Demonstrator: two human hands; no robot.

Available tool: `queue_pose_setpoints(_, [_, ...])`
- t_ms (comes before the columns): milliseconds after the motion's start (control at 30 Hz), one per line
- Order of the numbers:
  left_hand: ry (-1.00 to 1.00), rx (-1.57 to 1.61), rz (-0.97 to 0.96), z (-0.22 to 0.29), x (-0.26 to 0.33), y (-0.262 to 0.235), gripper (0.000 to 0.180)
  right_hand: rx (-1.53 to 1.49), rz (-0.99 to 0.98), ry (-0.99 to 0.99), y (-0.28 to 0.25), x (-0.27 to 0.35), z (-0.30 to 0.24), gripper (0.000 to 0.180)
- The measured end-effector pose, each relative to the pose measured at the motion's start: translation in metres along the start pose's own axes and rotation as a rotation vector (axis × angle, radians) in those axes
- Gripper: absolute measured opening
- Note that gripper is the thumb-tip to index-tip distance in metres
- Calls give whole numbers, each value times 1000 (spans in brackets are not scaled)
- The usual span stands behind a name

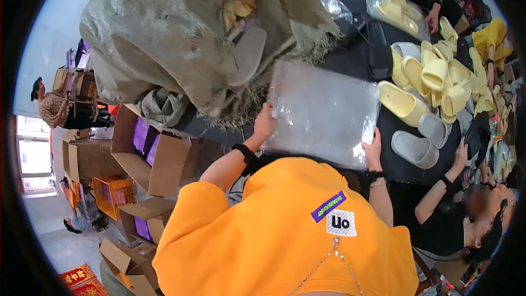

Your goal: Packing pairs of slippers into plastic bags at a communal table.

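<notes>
A flat stack of transparent plastic bags [326, 109] lies at the near edge of the black table, in front of my orange top. My left hand [265, 124] grips its left edge, thumb on top and the other fingers partly hidden. At the lower right corner my right hand [373, 151] holds the opposite edge, with its fingertips curled over the plastic. Just right of the bags is a pale yellow slide sandal [402, 102], and a grey slide sandal [415, 149] is nearer me. A wristband shows on each of my wrists.
A large woven sack [164, 33] with a grey-beige sandal [249, 55] on it fills the far left. Yellow sandals [435, 71] heap up at right. Across the table a person's hands hold bagged sandals [397, 12]; another person sits at right. Open cardboard boxes [170, 164] stand left.
</notes>
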State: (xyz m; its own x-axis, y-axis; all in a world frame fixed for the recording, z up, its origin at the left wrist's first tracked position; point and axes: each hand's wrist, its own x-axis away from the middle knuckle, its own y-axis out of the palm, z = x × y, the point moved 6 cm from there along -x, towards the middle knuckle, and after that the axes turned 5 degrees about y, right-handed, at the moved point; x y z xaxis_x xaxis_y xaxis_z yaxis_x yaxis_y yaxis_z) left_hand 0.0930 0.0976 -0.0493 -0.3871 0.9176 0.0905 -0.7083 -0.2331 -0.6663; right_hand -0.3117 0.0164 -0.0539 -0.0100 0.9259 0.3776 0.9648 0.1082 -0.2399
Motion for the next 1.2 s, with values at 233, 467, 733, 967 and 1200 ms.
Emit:
queue_pose_setpoints(233, [410, -553, 49, 105, -59, -75, 44, 42, 157, 18, 8, 14, 13, 66])
queue_pose_setpoints(467, [707, -1052, -49, 127, -136, -117, 32, -53, 68, 61, 10, -2, 23, 69])
queue_pose_setpoints(733, [278, -1175, -64, 161, -70, -255, 33, -76, 63, 140, 5, 6, 20, 71])
queue_pose_setpoints(967, [-101, -1255, 331, 114, -34, -399, 47, -30, 45, 128, 10, 8, 15, 70])
queue_pose_setpoints(1200, [267, -1117, 651, 123, -36, -368, 51, -66, 44, 78, 4, 4, 18, 72])
